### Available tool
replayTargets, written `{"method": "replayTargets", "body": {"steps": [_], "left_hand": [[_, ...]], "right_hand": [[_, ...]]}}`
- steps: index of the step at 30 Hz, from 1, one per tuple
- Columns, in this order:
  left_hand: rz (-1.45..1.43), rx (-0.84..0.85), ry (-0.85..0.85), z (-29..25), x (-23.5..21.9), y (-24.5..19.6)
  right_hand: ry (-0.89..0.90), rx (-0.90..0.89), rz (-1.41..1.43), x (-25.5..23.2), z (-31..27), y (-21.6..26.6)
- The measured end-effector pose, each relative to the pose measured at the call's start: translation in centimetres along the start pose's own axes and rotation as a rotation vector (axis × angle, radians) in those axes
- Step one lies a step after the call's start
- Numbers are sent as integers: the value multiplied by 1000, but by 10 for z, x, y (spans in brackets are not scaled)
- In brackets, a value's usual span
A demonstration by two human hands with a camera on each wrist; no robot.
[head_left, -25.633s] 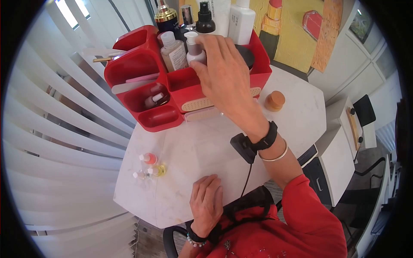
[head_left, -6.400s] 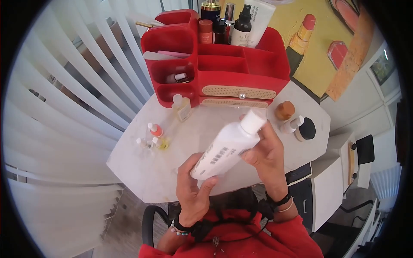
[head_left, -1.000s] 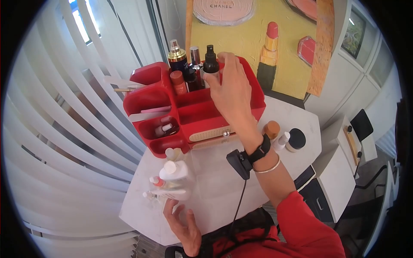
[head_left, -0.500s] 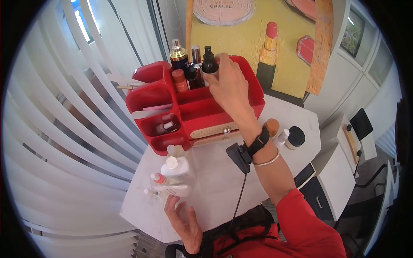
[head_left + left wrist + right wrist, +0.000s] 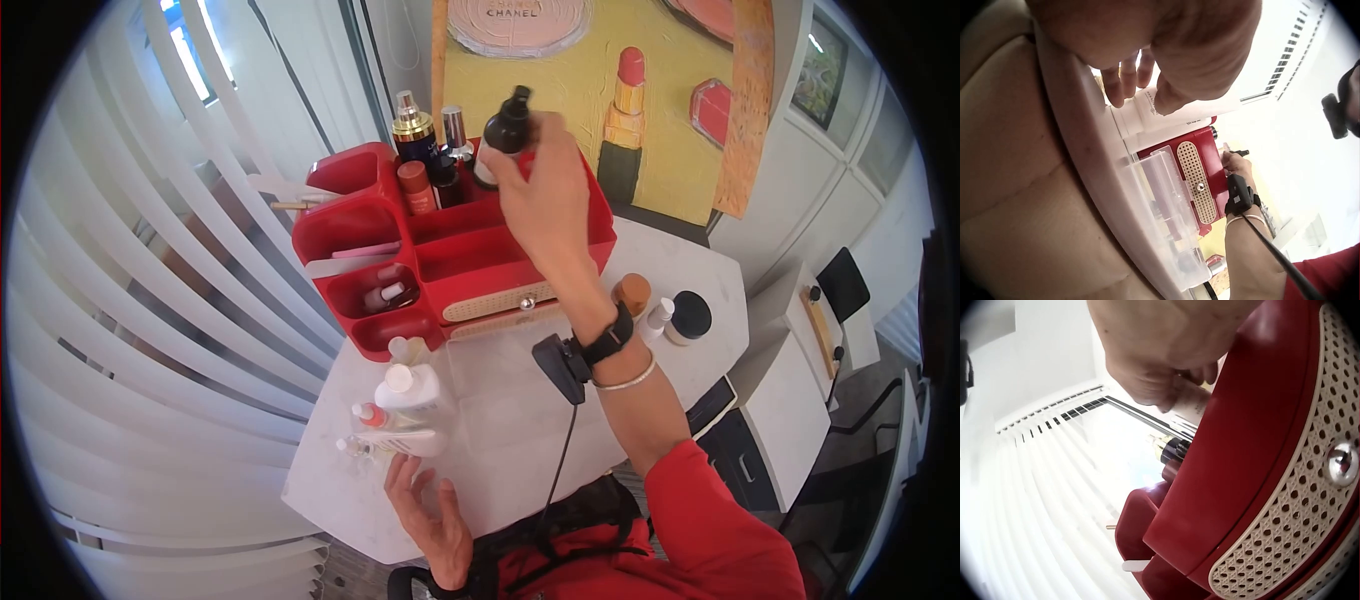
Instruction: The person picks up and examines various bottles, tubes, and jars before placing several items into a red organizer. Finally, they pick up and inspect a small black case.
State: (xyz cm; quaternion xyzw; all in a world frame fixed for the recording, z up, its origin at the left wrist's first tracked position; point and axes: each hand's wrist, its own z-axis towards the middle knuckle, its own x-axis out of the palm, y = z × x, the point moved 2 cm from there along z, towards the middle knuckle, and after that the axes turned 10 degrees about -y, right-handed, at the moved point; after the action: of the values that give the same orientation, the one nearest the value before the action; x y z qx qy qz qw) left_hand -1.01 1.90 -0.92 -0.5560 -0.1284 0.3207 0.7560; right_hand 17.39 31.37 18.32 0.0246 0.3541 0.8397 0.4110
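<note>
My right hand [image 5: 548, 195] grips a spray bottle [image 5: 508, 128] with a black pump top and a pale label, held at the back of the red organizer [image 5: 470, 262]. The right wrist view shows fingers curled round its pale body [image 5: 1192, 403], with the top hidden. My left hand [image 5: 432, 515] rests near the table's front left, fingers loosely bent and thumb apart. Its fingertips are right by a white squeeze tube [image 5: 405, 441] standing cap down; the thumb overlaps that tube [image 5: 1179, 119] in the left wrist view. Behind the tube stands a white bottle [image 5: 412, 390].
The organizer holds a gold-collared dark bottle [image 5: 414, 128], a reddish jar [image 5: 416, 188] and a nail-polish bottle [image 5: 384, 297]. Right of it stand an orange-brown jar [image 5: 632, 294], a small pump bottle [image 5: 656, 318] and a black-lidded jar [image 5: 690, 315]. A cable hangs from my right wrist.
Since half a second ago, the right hand has lifted the spray bottle slightly, moving it up and right and tilting it. Earlier, the white bottle and tube reached the table's left side. The left hand stays put.
</note>
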Motion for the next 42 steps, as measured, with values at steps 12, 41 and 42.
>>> {"method": "replayTargets", "body": {"steps": [12, 41, 42], "left_hand": [[113, 88, -115, -7, 1, -6], [407, 333, -132, -22, 16, -12], [417, 328, -135, -22, 16, -13]], "right_hand": [[334, 329, 890, -101, -98, 1], [-151, 177, -111, -275, -169, -154], [-132, 168, -146, -273, -169, -156]]}}
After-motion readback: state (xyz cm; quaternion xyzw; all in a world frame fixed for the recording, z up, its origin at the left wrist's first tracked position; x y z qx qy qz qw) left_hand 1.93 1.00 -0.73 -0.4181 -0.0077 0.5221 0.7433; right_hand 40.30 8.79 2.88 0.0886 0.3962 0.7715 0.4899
